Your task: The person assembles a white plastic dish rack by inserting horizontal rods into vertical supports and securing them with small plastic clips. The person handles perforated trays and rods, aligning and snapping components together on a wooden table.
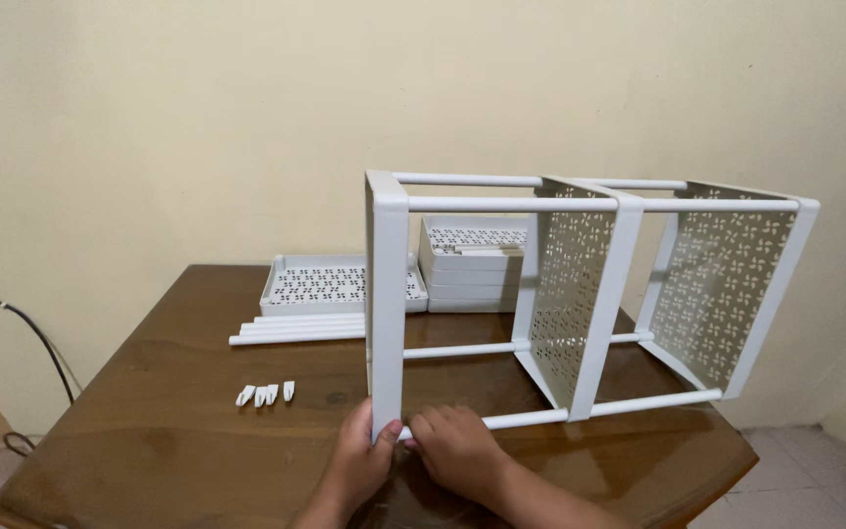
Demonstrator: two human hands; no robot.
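- Rack: white plastic shelf rack, lying on its side on the wooden table; three perforated trays stand upright and are joined by horizontal white tubes.
- End tray: the rack tray nearest the hands, seen edge-on; its lower corner rests on the table near the front edge.
- Left hand: fingers curled around the lower corner of the end tray, gripping it from the outer side.
- Right hand: half closed, fingertips pressed at the joint where the front lower tube meets the end tray; touching the left hand's fingers or just beside them, exact contact cannot be told.
- Middle tray and far tray: both on the far side of the end tray from the left hand, tilted, patterned with small cut-outs.
- Loose tubes: bundle of white tubes lying flat on the table, beyond the end tray's outer side and well apart from the hands.
- Small white caps: four pieces in a row, between the loose tubes and the left hand.
- Spare tray: flat on the table behind the loose tubes.
- Stacked trays: pile behind the rack, seen through its frame, next to the spare tray.
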